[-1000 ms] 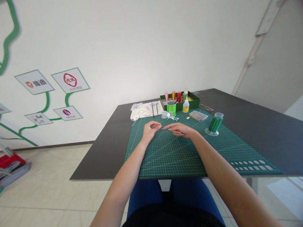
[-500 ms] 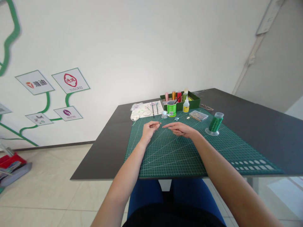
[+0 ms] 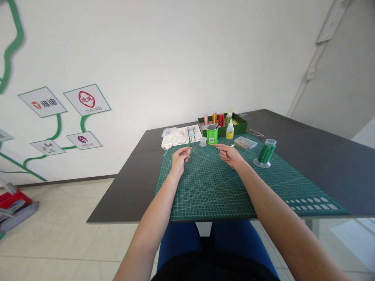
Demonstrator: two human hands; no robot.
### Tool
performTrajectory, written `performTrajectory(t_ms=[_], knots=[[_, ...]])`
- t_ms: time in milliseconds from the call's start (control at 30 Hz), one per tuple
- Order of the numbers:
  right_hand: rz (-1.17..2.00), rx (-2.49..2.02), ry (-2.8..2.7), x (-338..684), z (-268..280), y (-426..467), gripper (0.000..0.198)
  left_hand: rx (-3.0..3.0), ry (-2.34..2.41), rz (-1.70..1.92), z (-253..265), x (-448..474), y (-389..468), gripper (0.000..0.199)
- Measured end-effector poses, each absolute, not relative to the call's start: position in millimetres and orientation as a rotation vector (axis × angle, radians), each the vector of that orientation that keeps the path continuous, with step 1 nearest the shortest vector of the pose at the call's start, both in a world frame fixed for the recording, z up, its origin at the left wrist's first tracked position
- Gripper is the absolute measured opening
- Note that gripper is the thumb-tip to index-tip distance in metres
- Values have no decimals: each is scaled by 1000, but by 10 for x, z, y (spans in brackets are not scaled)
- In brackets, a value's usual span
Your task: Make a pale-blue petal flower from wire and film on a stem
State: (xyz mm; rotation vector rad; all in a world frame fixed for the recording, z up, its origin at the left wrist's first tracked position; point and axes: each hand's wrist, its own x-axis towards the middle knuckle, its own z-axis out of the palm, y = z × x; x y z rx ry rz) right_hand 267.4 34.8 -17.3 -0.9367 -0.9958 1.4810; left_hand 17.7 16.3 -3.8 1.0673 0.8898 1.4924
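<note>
My left hand [image 3: 180, 160] pinches the thin green stem [image 3: 190, 143] of a small flower with a pale blue head, held upright over the green cutting mat [image 3: 205, 187]. My right hand [image 3: 230, 155] is to the right, its index finger stretched toward the left and the other fingers curled in. What those curled fingers hold, if anything, is hidden. Close to that index fingertip lies a small bluish piece [image 3: 217, 147], partly covered. Between the hands and a little beyond them stands a round clear container [image 3: 202, 141].
Beyond the hands stand a green tub [image 3: 212, 135], a glue bottle [image 3: 230, 130] and a green box [image 3: 241, 128] with thread spools. A flat clear case [image 3: 246, 143] and a green thread spool [image 3: 266, 151] are at right. Flower pieces lie on a white sheet [image 3: 178, 136].
My hands have moved apart: the left went slightly left and turned the stem upright, showing its pale blue head. My right hand shifted right and slightly farther away.
</note>
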Motion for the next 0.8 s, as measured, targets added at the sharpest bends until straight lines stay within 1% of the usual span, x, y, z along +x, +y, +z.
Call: performTrajectory(t_ms=[100,233,467,600,800], knots=[[1325,-1043,-956,2695,-232,398,41,1095,930,1514,-27,134,186,36],[1195,-1115,-897,2705,-290,445,46,1147,979,1520,-19,131,172,37],[1061,-1120,-852,2692,-224,421,50,1261,1011,1446,-55,215,111,38],[1172,-1020,-1014,2586,-147,336,56,1342,1029,1402,-85,253,90,36],[1497,-883,-1349,2395,-81,165,67,1455,1067,1348,-117,276,78,31]])
